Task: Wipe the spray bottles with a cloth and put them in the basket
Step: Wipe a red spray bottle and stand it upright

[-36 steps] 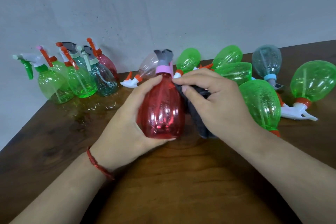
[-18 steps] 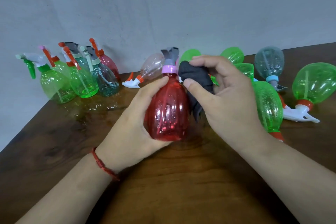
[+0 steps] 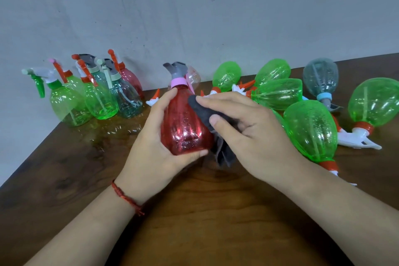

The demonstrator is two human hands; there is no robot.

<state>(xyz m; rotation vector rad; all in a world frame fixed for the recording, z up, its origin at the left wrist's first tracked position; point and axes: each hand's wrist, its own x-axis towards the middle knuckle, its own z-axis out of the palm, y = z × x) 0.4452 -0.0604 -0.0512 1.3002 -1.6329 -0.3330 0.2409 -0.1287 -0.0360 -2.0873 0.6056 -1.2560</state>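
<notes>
**A:** Where is the red spray bottle (image 3: 185, 123)?

**B:** In the middle, over the wooden table (image 3: 194, 211). It stands upright, with its grey sprayer head and pink collar on top. The left hand (image 3: 151, 149) grips it from its left side.

**A:** How do that hand's fingers sit?

**B:** The thumb lies up along the shoulder, just below the collar. The other fingers curl round behind and under the base, and one fingertip shows at the bottom right edge. I cannot tell whether the base touches the table.

**A:** And the cloth (image 3: 205, 112)?

**B:** It is dark grey and pressed on the bottle's upper right side. The right hand (image 3: 259, 136) pinches it: the fingers (image 3: 224, 101) lie close together on top and the thumb presses from the near side. A loose end hangs down beside the bottle's base.

**A:** So the cloth is between those fingers and the bottle?

**B:** Yes, the front fingertip rests on the cloth right at the bottle's shoulder.

**A:** What else is there?

**B:** A cluster of upright bottles (image 3: 99, 97) stands at the far left by the wall, well apart from the hands. To the right, green bottles (image 3: 311, 129) lie on their sides, the nearest just beside the right wrist
</notes>
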